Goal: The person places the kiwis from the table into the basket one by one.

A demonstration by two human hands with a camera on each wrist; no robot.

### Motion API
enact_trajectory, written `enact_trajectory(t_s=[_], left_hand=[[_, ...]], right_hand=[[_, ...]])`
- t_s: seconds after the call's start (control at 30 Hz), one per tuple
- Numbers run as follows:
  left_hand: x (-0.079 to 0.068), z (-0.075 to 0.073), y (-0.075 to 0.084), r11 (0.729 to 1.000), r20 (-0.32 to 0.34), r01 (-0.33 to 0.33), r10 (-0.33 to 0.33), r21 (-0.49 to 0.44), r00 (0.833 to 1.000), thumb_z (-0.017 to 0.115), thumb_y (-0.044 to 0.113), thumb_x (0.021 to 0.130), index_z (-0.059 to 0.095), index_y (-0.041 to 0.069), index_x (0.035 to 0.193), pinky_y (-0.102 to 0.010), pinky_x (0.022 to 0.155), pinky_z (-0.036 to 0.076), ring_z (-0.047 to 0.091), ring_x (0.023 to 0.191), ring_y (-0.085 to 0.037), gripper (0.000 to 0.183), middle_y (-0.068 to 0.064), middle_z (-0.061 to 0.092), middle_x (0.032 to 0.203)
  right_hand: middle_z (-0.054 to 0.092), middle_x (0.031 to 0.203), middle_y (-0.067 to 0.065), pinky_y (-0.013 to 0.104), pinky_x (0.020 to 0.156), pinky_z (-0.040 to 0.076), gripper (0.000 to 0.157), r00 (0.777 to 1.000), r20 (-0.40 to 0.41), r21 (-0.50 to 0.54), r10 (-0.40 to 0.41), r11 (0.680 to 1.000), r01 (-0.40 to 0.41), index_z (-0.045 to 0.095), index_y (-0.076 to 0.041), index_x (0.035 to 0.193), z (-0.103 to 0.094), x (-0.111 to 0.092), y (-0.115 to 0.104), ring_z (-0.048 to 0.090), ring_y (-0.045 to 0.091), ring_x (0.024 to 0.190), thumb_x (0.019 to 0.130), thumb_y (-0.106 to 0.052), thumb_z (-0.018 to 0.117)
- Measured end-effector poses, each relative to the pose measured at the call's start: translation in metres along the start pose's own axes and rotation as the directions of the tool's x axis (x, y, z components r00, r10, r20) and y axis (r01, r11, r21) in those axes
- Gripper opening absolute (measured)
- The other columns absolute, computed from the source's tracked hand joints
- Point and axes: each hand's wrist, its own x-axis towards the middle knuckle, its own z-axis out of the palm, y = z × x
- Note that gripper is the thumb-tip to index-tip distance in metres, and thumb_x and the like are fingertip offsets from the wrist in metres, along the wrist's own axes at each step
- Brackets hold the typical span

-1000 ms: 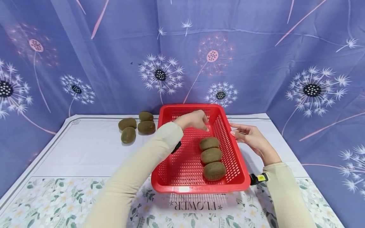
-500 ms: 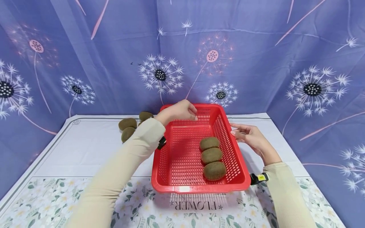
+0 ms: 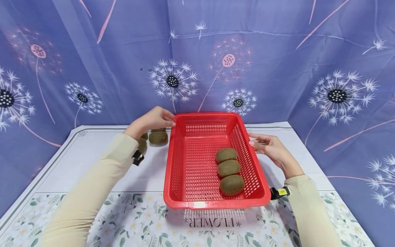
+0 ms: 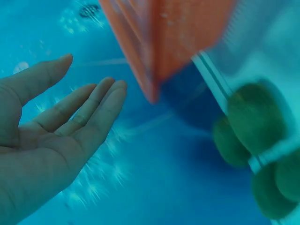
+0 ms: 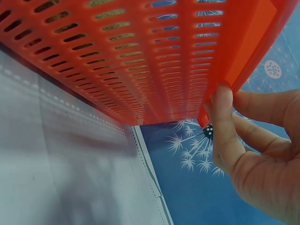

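A red plastic basket (image 3: 228,204) with slotted walls stands on the table, holding 3 brown kiwis in a column along its right side, the nearest kiwi (image 3: 232,185) at the front. My left hand (image 3: 152,120) is near the basket's back left corner, over the loose kiwis; in the left wrist view its fingers (image 4: 84,112) are spread with nothing in them. My right hand (image 3: 271,149) grips the basket's right rim, and the right wrist view shows its thumb (image 5: 222,101) under that rim.
Several loose kiwis lie left of the basket, one kiwi (image 3: 158,138) in plain sight, others partly hidden by my left hand and wrist. A purple dandelion-print curtain (image 3: 197,68) rises behind the table. A flowered cloth (image 3: 148,219) covers the table's front.
My left hand has moved left, from above the inside of the basket to its back left corner. The right hand stays on the rim, and the kiwis in the basket have not moved.
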Motion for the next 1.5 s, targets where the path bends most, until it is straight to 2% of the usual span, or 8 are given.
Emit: enact_trajectory(t_s=[0.23,0.37,0.5,0.73,0.87,1.03,1.3,1.5], left_hand=[[-0.02,-0.012,-0.043,0.992,-0.117,0.127,-0.125,0.011,0.985,0.064,0.01,0.09,0.057,-0.015,0.121,-0.034,0.083,0.052,0.064,0.097,-0.03,0.041,-0.028,0.063,0.114],[-0.029,-0.014,-0.066,0.981,-0.15,0.191,-0.191,-0.019,0.97,0.065,0.008,0.087,0.058,-0.019,0.115,-0.023,0.067,0.052,0.063,0.077,-0.018,0.039,-0.022,0.069,0.093],[-0.036,-0.015,-0.085,0.97,-0.164,0.242,-0.242,-0.018,0.956,0.064,0.006,0.086,0.058,-0.02,0.114,-0.023,0.064,0.052,0.063,0.069,-0.015,0.039,-0.011,0.067,0.078],[-0.045,-0.014,-0.109,0.942,-0.201,0.336,-0.329,0.0,0.923,0.065,0.007,0.085,0.056,-0.021,0.11,-0.024,0.061,0.051,0.06,0.065,-0.013,0.039,-0.021,0.064,0.087],[-0.048,-0.01,-0.119,0.928,-0.191,0.374,-0.367,-0.001,0.91,0.067,0.01,0.084,0.057,-0.019,0.108,-0.026,0.061,0.052,0.061,0.063,-0.014,0.039,-0.02,0.064,0.085],[-0.049,-0.006,-0.125,0.916,-0.165,0.399,-0.398,-0.028,0.902,0.071,0.014,0.083,0.057,-0.017,0.103,-0.032,0.066,0.054,0.059,0.061,-0.012,0.04,-0.009,0.06,0.073],[-0.05,-0.003,-0.125,0.884,-0.083,0.428,-0.448,-0.185,0.89,0.073,0.011,0.084,0.059,-0.005,0.08,-0.026,0.06,0.053,0.053,0.055,-0.008,0.022,0.0,0.051,0.067],[-0.05,0.002,-0.123,0.868,-0.037,0.449,-0.466,-0.213,0.884,0.073,0.015,0.085,0.059,-0.008,0.091,-0.028,0.065,0.055,0.056,0.059,-0.009,0.028,-0.004,0.051,0.078]], right_hand=[[0.065,0.093,0.0,0.028,0.079,0.056,0.053,1.0,-0.003,-0.001,0.004,1.0,-0.004,0.042,0.004,0.142,-0.001,0.001,0.0,0.067,0.01,0.082,0.095,-0.012,0.061],[0.065,0.093,-0.001,0.028,0.078,0.055,0.054,1.0,-0.003,-0.002,0.013,1.0,-0.013,0.042,0.003,0.142,0.0,0.001,0.001,0.067,0.01,0.081,0.095,-0.013,0.061],[0.065,0.094,-0.001,0.027,0.078,0.055,0.055,1.0,-0.009,-0.004,0.027,1.0,-0.027,0.042,0.002,0.143,0.0,0.001,0.001,0.067,0.01,0.082,0.094,-0.015,0.063],[0.068,0.096,-0.003,0.026,0.078,0.055,0.055,1.0,-0.005,-0.012,0.017,1.0,-0.017,0.041,0.005,0.142,0.0,0.0,0.0,0.067,0.009,0.081,0.094,-0.014,0.062],[0.068,0.095,-0.003,0.026,0.077,0.055,0.055,1.0,-0.002,-0.001,0.014,1.0,-0.014,0.04,0.006,0.142,0.0,0.001,-0.001,0.067,0.009,0.081,0.094,-0.013,0.062],[0.067,0.094,-0.004,0.026,0.077,0.055,0.055,1.0,0.001,0.006,0.011,1.0,-0.011,0.04,0.006,0.142,0.001,0.001,-0.001,0.067,0.009,0.081,0.095,-0.012,0.061],[0.067,0.094,-0.004,0.026,0.077,0.055,0.056,1.0,0.002,-0.001,0.002,1.0,-0.002,0.04,0.005,0.142,0.0,0.001,-0.001,0.067,0.009,0.081,0.095,-0.014,0.062],[0.067,0.095,-0.003,0.028,0.078,0.055,0.056,1.0,-0.008,-0.003,0.014,1.0,-0.015,0.041,0.004,0.142,0.0,0.001,0.001,0.067,0.011,0.082,0.094,-0.015,0.062]])
